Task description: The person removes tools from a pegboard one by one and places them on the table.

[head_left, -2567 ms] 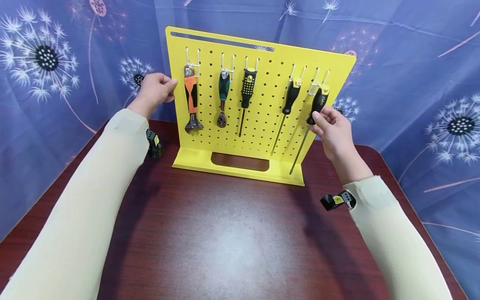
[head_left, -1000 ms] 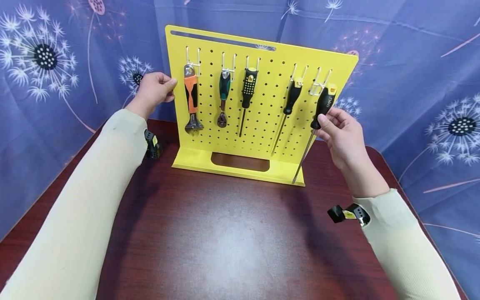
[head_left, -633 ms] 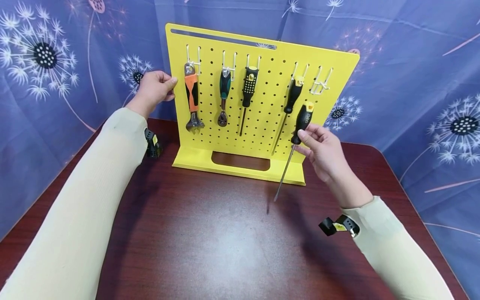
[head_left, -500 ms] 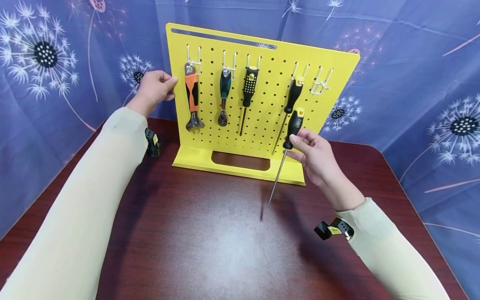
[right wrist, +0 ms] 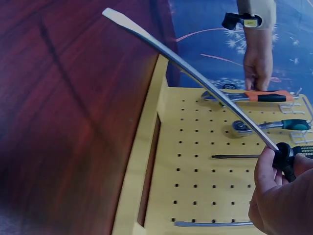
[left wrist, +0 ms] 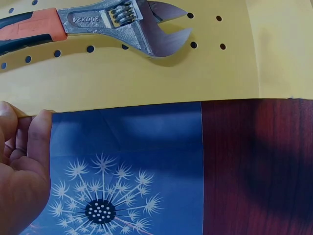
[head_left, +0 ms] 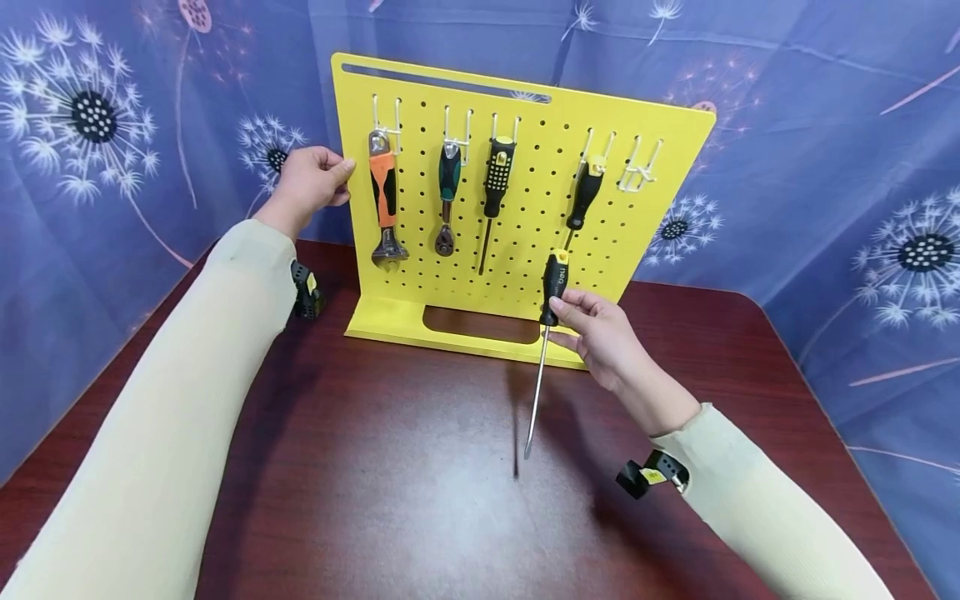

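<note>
My right hand [head_left: 607, 337] pinches a black flat-blade screwdriver [head_left: 553, 287] with a yellow end, its shaft pointing down over the table. In the right wrist view its flat tip [right wrist: 117, 17] juts out past the board. My left hand [head_left: 311, 183] pinches the left edge of a yellow pegboard [head_left: 525, 242] between thumb and fingers. An adjustable wrench [head_left: 384, 196] with an orange and black grip hangs closest to that hand. A ratchet wrench [head_left: 447, 192], a dotted-grip screwdriver [head_left: 498, 179] and another black screwdriver [head_left: 587, 192] hang further right on white hooks.
The rightmost white hook [head_left: 637, 177] holds nothing. Under the board runs a yellow base [head_left: 386, 317] with a long cut-out, standing on a dark red wooden table [head_left: 360, 467]. A blue dandelion-print curtain [head_left: 847, 167] surrounds the back and sides.
My right hand has drawn the screwdriver off the rightmost hook, then carried it left, down and nearer to me. The left hand keeps its hold at the board's edge.
</note>
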